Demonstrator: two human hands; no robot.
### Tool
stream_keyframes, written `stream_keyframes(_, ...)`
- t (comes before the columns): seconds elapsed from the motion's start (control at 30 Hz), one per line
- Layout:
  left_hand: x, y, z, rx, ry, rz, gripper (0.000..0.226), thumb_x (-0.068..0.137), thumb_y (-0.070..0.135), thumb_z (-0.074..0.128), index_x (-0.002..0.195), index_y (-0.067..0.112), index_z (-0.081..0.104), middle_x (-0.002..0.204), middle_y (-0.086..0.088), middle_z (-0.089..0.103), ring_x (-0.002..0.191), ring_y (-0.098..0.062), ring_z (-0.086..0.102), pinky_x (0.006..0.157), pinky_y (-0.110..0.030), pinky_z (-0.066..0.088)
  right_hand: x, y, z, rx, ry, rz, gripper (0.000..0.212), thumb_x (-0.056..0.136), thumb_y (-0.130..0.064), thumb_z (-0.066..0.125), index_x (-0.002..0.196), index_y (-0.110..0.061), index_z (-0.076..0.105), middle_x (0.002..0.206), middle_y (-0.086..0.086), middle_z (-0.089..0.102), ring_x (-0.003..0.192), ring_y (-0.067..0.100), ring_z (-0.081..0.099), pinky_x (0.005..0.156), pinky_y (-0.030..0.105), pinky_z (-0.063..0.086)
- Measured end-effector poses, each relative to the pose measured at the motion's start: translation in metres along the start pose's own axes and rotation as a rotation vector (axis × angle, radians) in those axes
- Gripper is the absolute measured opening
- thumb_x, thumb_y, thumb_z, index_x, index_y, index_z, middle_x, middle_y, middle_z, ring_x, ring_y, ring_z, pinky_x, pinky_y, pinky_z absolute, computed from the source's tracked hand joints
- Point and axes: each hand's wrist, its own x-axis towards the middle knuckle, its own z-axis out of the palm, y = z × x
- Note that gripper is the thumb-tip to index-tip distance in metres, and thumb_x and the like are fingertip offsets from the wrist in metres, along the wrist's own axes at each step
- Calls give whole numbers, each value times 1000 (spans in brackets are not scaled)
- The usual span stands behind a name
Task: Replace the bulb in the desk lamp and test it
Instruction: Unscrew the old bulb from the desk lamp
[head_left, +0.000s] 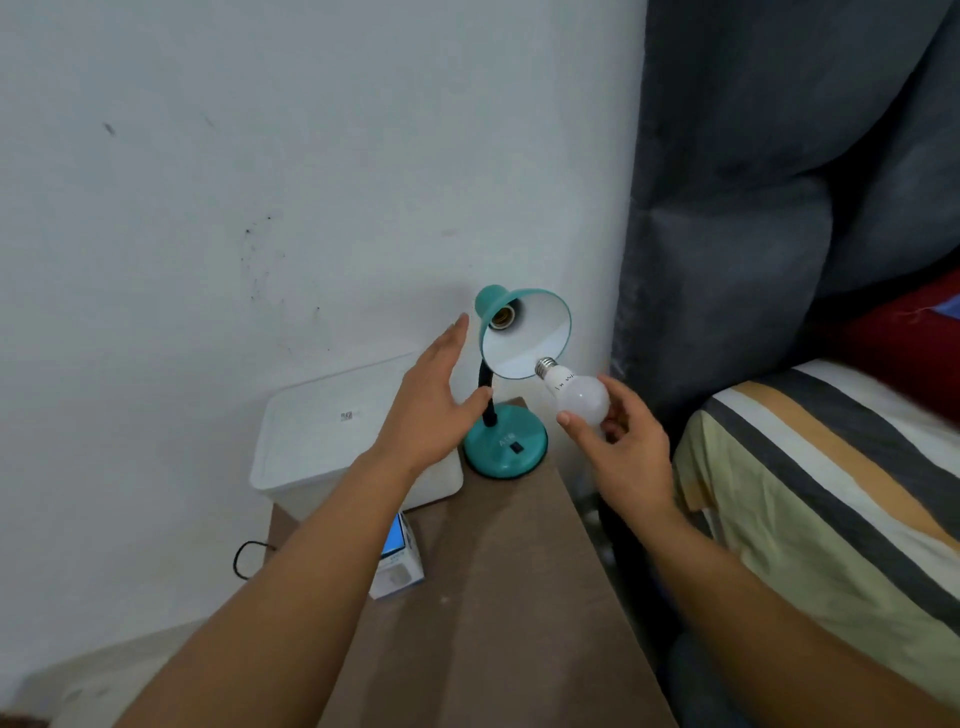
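1. Two bare forearms come in from the bottom edge, nearest the camera, over a brown desk (498, 597).
2. The right hand (621, 441) has its grip closed on a white bulb (582, 397): thumb on the near side of the glass, fingers curled behind it.
3. The bulb's metal screw cap points up and away from the grip, at the lower rim of the lamp shade (527, 332); whether it touches the rim cannot be told. Small dark writing on the bulb's neck is too small to read.
4. The left hand (434, 400) is spread flat with an empty grip, fingers reaching toward the shade, thumb close to the black bendy neck (485, 387).
5. The teal lamp stands between the two grips. Its shade tilts toward the camera, showing a white inside and an empty socket (503, 317).
6. The round teal base (506, 447) sits on the desk just beyond the left grip, with a black switch and faint raised letters that cannot be read.
7. Under the left wrist lies a white lidded box (322, 436) with a small unreadable label; nearer, a blue-and-white carton (397, 564).
8. To the right of the right grip is a striped bed (831, 493).
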Motion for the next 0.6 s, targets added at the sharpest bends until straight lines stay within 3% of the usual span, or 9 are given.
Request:
stream_keyframes(0.13,-44,-11,15,-20,51,-70,77,92,23,69,155,33,27,155,5,39,143,-13,37,118,-41,35,-28,23,-10,31,-61,46,59,73,-37,81,126,-35,56,121,-10,64,105,1,64,89,22,55)
stream_keyframes(0.2,-66,-18,27,1,44,-61,70,92,21,69,153,26,36,146,13,44,137,-7,40,115,-24,33,-40,41,-11,8,-97,80,60,72,-39,81,126,-35,56,123,-8,64,107,5,64,91,28,56)
stream_keyframes(0.27,-87,-26,40,-2,0,-104,65,93,21,68,151,22,39,145,11,45,132,-3,41,106,-1,22,-49,56,-9,-42,-135,113,63,72,-37,82,129,-31,55,126,-5,61,108,9,64,90,31,57)
stream_keyframes(0.3,-98,-31,47,-7,-32,-146,65,93,23,67,152,20,39,148,7,45,133,-2,40,104,2,18,-54,62,-7,-64,-155,123,63,73,-35,82,129,-29,55,127,-3,60,107,9,64,89,29,57)
stream_keyframes(0.43,-128,-52,74,68,-138,-251,68,95,32,64,155,21,33,157,-1,40,144,-15,36,114,-20,22,-64,81,4,-123,-205,146,62,74,-29,85,129,-19,57,127,2,59,103,8,63,79,17,55)
stream_keyframes(0.6,-143,-73,96,77,-197,-377,65,96,35,59,155,23,33,161,0,33,149,-16,28,122,-31,23,-64,91,23,-199,-287,206,61,76,-23,84,129,-16,56,124,-3,53,91,-6,56,67,-1,44)
